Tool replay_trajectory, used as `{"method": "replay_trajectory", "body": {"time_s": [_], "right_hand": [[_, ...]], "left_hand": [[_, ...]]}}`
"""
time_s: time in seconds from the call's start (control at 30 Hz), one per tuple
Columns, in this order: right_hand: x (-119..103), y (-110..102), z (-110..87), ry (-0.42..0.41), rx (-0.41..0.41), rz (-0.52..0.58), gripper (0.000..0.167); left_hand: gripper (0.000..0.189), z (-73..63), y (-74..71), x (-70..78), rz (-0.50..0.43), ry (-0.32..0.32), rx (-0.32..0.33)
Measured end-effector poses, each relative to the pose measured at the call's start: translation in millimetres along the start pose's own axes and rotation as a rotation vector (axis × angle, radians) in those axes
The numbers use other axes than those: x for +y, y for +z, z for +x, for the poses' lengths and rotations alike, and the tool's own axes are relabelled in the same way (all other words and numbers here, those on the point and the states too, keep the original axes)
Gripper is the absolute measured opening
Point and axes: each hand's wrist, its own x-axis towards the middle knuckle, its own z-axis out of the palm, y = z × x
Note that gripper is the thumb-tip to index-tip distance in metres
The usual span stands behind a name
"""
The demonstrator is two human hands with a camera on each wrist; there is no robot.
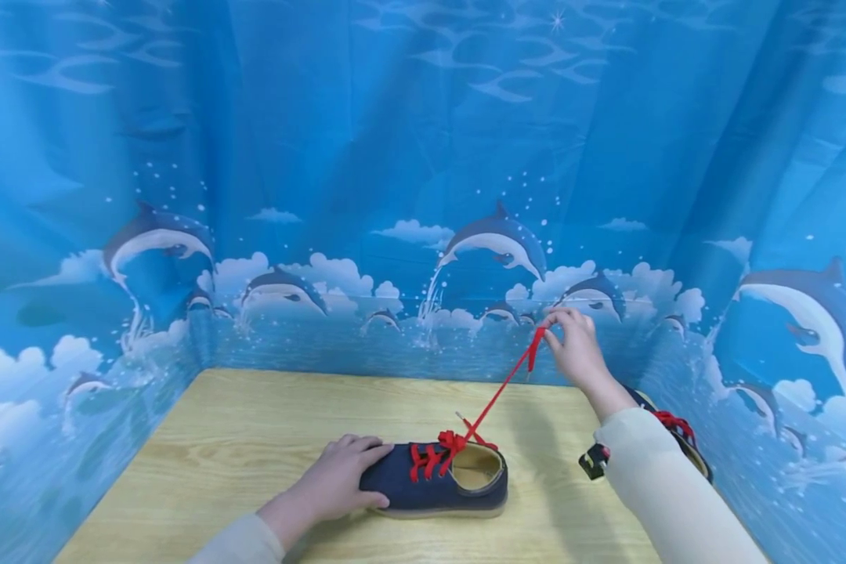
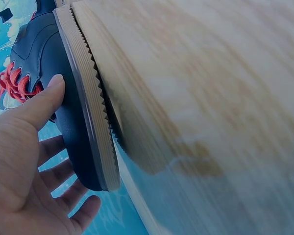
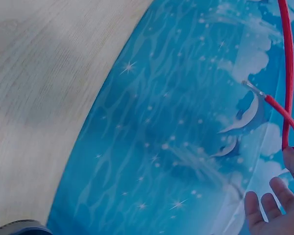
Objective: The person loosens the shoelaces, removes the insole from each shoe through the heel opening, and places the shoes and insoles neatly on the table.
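Observation:
A dark navy shoe (image 1: 430, 493) with a tan sole stands upright on the table, its toe to the left. My left hand (image 1: 338, 476) holds it around the toe, thumb on the near side and fingers over the top. The left wrist view shows the thumb (image 2: 51, 95) against the upper. Raised to the upper right, my right hand (image 1: 576, 352) pinches a red shoelace (image 1: 502, 389) between thumb and fingertips. That lace runs taut up from the shoe's eyelets, and its metal-tipped end (image 3: 255, 88) hangs loose. Another lace end (image 1: 468, 424) lies by the shoe's opening.
A second navy shoe (image 1: 701, 462) with red laces sits at the table's right edge, partly hidden by the right forearm. The light wooden table (image 1: 254, 423) is bordered by a blue dolphin-print curtain (image 1: 366, 235) at the back and sides. A small black device (image 1: 593, 462) is on the right wrist.

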Motion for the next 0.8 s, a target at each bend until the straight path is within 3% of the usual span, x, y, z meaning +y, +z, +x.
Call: {"method": "replay_trajectory", "body": {"time_s": [0.2,0.57,0.8], "right_hand": [[19,14,-3.7,0.03,-0.029,-0.049,0.007],[37,59,-26.2,-0.051,-0.186,-0.111,0.005],[40,72,-37.3,-0.096,-0.241,-0.123,0.011]], "left_hand": [[0.08,-0.3,-0.5,1.6,-0.006,0.006,0.009],[0.081,0.9,0.6,-0.8,0.004,0.007,0.008],[0.08,0.5,1.7,-0.7,0.011,0.001,0.006]]}}
